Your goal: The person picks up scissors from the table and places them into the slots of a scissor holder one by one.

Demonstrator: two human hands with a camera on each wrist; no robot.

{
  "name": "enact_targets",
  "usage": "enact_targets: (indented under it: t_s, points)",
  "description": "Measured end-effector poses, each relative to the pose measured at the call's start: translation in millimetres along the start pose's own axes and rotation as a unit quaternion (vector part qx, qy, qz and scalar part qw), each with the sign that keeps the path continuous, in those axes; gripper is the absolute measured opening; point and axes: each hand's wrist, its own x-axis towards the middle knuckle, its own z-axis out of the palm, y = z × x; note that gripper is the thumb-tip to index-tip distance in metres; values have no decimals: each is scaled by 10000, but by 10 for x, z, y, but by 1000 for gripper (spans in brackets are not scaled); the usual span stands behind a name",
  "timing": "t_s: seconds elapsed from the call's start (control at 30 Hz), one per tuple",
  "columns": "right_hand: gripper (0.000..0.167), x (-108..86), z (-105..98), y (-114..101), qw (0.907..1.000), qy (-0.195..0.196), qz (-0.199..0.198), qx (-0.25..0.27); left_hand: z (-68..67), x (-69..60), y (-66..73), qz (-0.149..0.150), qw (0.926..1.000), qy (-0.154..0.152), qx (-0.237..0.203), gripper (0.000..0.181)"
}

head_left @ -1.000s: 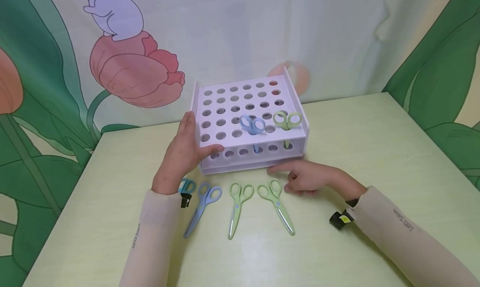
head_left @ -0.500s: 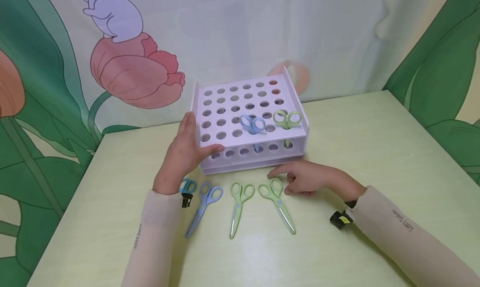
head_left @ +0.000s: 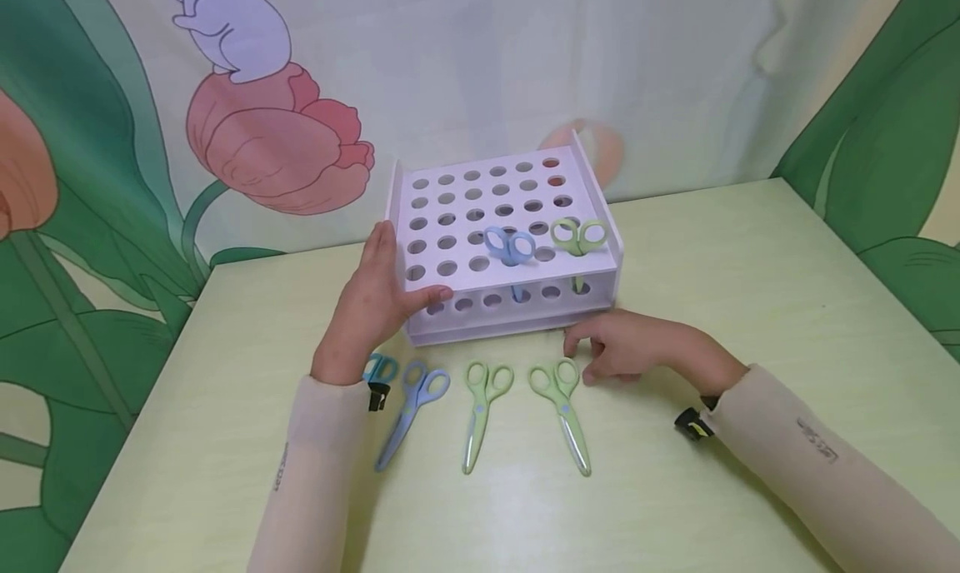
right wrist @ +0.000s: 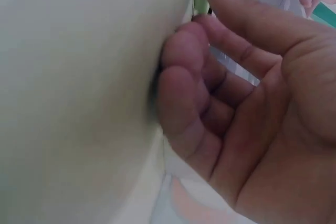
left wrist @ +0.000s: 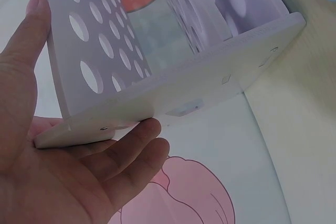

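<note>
One rack (head_left: 510, 328) on the table (head_left: 712, 290) has two pairs of scissors upright in its holes, blue scissors (head_left: 511, 248) and green scissors (head_left: 579, 241), while three more pairs, purple-blue scissors (head_left: 412, 396), middle green scissors (head_left: 479, 408) and right-hand green scissors (head_left: 564, 408), lie in front, plus teal scissors (head_left: 383, 366) mostly hidden behind the left wrist. The left hand (head_left: 367, 302) grips the rack's left side, thumb on top and fingers outside. The right hand (head_left: 630, 344) has bent fingers at the right-hand green scissors' handle; whether they hold it, I cannot tell.
</note>
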Motion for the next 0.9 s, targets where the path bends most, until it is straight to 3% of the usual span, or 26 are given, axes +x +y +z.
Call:
enact_targets:
  t_s: [0.1, 0.23, 0.37, 0.6, 0.9]
  points:
    - [35, -19, -21, -8, 9999, 24, -31, -113, -9, 6, 17, -17, 10000, -9, 11, 124]
    - [45, 16, 6, -27, 9991, -57, -362, -234, -24, 13, 27, -32, 10000, 9, 38, 124]
    - [38, 56, 49, -66, 9976, -37, -545, -432, -39, 17, 15, -15, 10000, 37, 55, 124]
    - [29, 56, 24, -30, 9936, 403, -543, -905, -35, 1, -18, -15, 10000, 14, -8, 123]
    - [15, -32, -74, -3, 9983, 319, -305, -379, -6, -6, -9, 24, 10000, 28, -7, 122]
